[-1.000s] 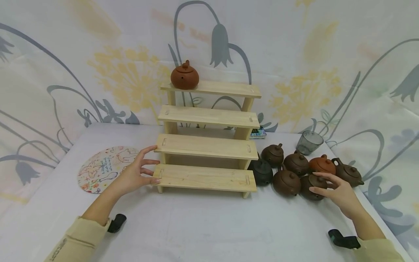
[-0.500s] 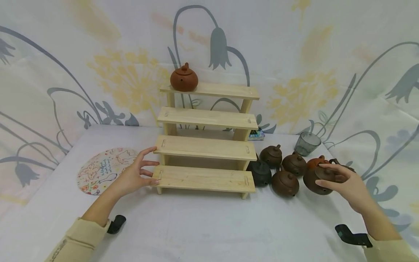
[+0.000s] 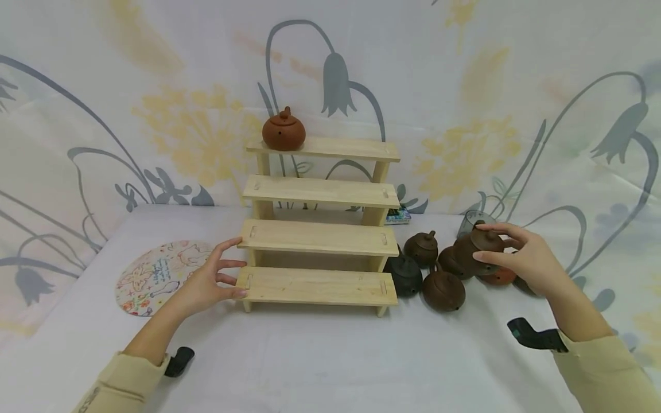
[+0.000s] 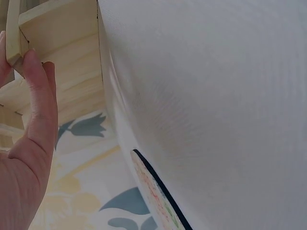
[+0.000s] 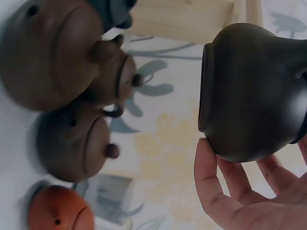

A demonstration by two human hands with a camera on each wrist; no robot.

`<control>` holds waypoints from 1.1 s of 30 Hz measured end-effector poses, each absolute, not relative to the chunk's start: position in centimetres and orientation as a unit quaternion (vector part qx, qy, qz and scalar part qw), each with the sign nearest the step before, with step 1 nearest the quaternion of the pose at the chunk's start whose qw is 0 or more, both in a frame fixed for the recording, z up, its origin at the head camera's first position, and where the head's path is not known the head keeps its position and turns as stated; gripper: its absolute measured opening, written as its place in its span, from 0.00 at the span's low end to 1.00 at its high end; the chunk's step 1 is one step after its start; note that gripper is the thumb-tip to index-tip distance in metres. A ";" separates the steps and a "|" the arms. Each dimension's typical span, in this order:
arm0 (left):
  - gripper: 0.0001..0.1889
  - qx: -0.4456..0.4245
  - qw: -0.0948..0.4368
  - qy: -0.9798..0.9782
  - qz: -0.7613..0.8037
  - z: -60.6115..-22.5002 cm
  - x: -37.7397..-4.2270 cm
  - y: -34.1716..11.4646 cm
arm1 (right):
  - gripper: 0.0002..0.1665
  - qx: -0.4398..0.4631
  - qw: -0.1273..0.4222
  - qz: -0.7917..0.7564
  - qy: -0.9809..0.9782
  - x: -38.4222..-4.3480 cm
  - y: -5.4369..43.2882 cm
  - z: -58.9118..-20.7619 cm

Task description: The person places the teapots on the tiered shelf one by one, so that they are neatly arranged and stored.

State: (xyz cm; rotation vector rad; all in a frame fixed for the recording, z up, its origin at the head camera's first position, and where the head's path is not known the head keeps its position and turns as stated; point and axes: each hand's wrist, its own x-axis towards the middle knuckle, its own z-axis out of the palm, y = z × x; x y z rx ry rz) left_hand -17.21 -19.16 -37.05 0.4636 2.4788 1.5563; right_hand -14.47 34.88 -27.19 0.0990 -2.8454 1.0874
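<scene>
A four-step pale wooden display stand (image 3: 317, 237) stands on the white cloth. My left hand (image 3: 206, 285) grips its left end, thumb at the lowest board and index finger by the board above; the left wrist view shows fingers around a board corner. Between thumb and fingers, my right hand (image 3: 534, 258) holds a dark brown teapot (image 3: 476, 253) up in the air, over the other teapots at the right. That raised teapot (image 5: 254, 93) shows its round body and flat base in the right wrist view. A red-brown teapot (image 3: 284, 133) sits at the left of the top step.
Right of the stand cluster a black teapot (image 3: 405, 278), brown teapots (image 3: 444, 291) and an orange one (image 3: 498, 277), partly hidden. A grey glass (image 3: 466, 225) stands behind them. A round patterned mat (image 3: 150, 281) lies at left, a small colourful box (image 3: 398, 216) behind the stand.
My right hand has lifted the dark brown teapot from the front of the cluster, first moving right, then up and back to the left. The left hand stays on the stand.
</scene>
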 end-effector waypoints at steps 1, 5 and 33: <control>0.53 0.154 0.089 0.834 0.523 -37.1 -17.2 -19.2 | 0.32 0.033 0.044 0.353 -0.934 -14.8 34.4 -26.8; 0.53 0.148 0.087 0.839 0.517 -37.1 -17.2 -19.3 | 0.34 0.041 0.036 0.358 -0.932 -16.1 32.5 -25.5; 0.52 0.157 0.081 0.843 0.509 -37.4 -17.3 -19.4 | 0.31 0.148 0.051 0.509 -0.847 -25.6 20.6 -19.2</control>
